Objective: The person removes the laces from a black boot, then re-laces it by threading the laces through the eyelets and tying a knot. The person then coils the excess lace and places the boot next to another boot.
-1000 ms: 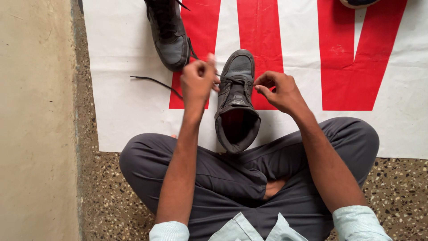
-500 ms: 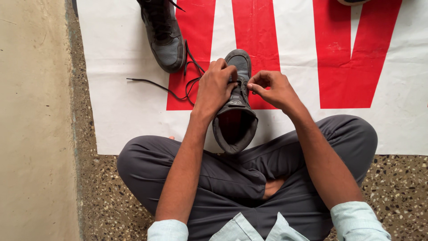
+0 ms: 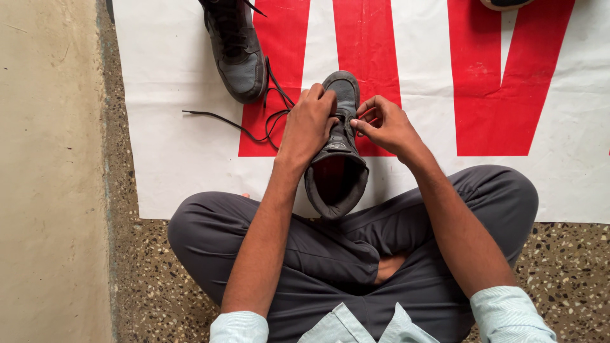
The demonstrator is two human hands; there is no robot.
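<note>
Here the grey high-top shoe point(image 3: 337, 159) stands on the red-and-white banner point(image 3: 184, 146); left hand point(image 3: 309, 127) clamps its eyelet side, right hand point(image 3: 384, 127) pinches the thin, limp black lace point(image 3: 254, 134) beside it, seemingly best gripped near its tip.

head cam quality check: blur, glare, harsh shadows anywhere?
Head view: even, soft daylight, no glare; only faint shadows under the grey shoe. Left hand and right hand read sharp, little motion blur. Black lace is crisp on the white-and-red sheet. No obvious lens distortion.

white banner point(image 3: 178, 159) with red shapes, flat on floor.
</note>
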